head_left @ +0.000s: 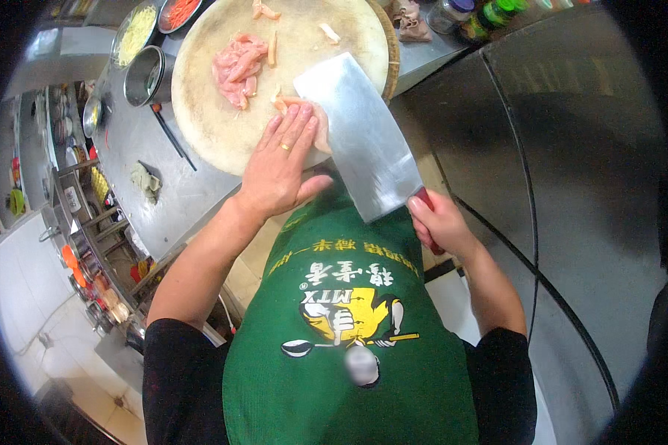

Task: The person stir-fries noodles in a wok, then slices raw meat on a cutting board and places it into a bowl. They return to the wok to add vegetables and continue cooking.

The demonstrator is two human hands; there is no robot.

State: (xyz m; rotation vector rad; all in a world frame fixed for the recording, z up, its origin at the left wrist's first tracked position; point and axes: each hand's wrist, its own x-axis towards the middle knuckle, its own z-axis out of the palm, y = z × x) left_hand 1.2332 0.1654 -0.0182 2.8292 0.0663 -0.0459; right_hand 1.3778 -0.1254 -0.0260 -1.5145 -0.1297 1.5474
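My right hand point(437, 219) grips the red handle of a broad cleaver point(362, 139). Its wide blade lies tilted over the right side of a round chopping board point(200, 128). Flat on the board's near part, my left hand point(284, 150) presses with straight fingers on a piece of raw meat point(321, 127), which looks like chicken. The palm covers part of that piece, and its right side lies close beside the blade. Farther back on the board sits a pile of raw meat strips point(239, 67). A few pale scraps point(329, 33) lie apart from the pile.
Left of the board stand a metal container point(145, 78), a bowl of pale shreds point(136, 36) and a bowl of orange shreds point(179, 14). Chopsticks point(172, 136) and a crumpled cloth point(145, 182) lie on the steel table point(183, 206). Lidded jars point(450, 15) stand at the back right.
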